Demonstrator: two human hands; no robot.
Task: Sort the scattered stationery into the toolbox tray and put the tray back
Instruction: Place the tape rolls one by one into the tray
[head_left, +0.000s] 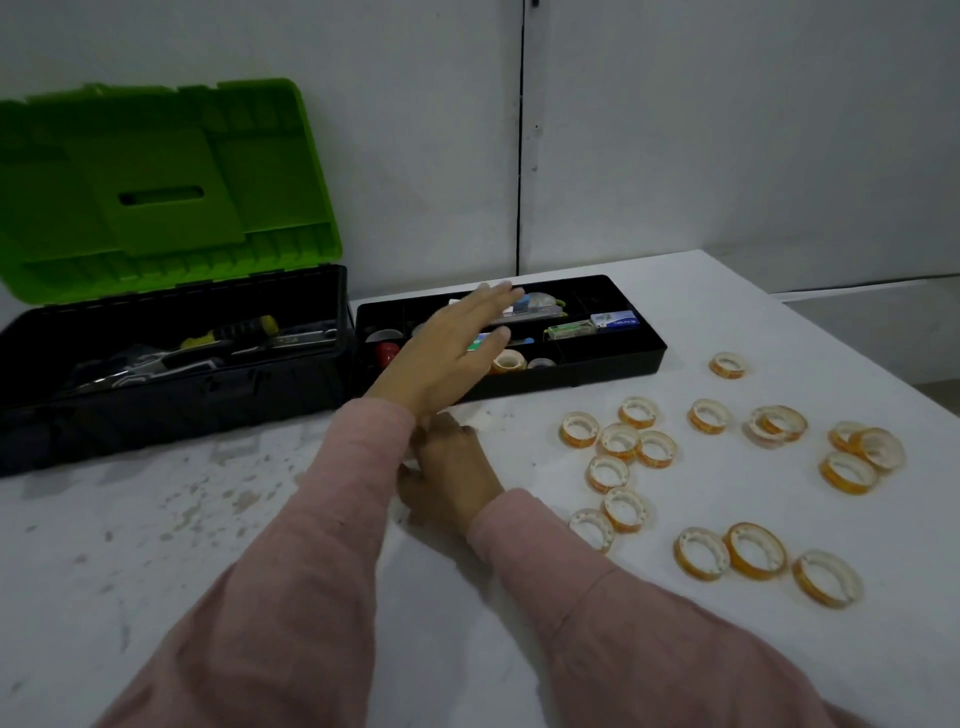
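Seventeen or so tape rolls (655, 448) lie loose on the white table (156, 519), all on the right half. Most lie flat and a few overlap or lean on a neighbour. One roll (727, 364) sits apart from the rest, near the tray's front right corner.

The tray (613, 364) is black with dividers. It's out of the toolbox (171, 395) and sits on the table just beside the box's right end, though I can't tell if they touch. It's partly filled:
- one tape roll in the tray (506, 361) in a front compartment
- red round item (387, 353) at the left end
- blue box (615, 319) and green box (569, 328) side by side towards the right
- clear packets behind them, too blurred to name

The toolbox's green lid (156, 192) stands up against the wall. Hand tools lie inside, including a screwdriver with a yellow-black handle (234, 330).

Left hand (447, 348) hovers over the middle of the tray with fingers straight and together, thumb out — it grips nothing.

Right hand (452, 467) is palm-down on the table in front of the tray, directly under the left wrist. Its fingers look loosely extended with nothing in them, but the tips are partly hidden by the left sleeve (358, 457). It's clear of the rolls — the nearest one is off to its right.
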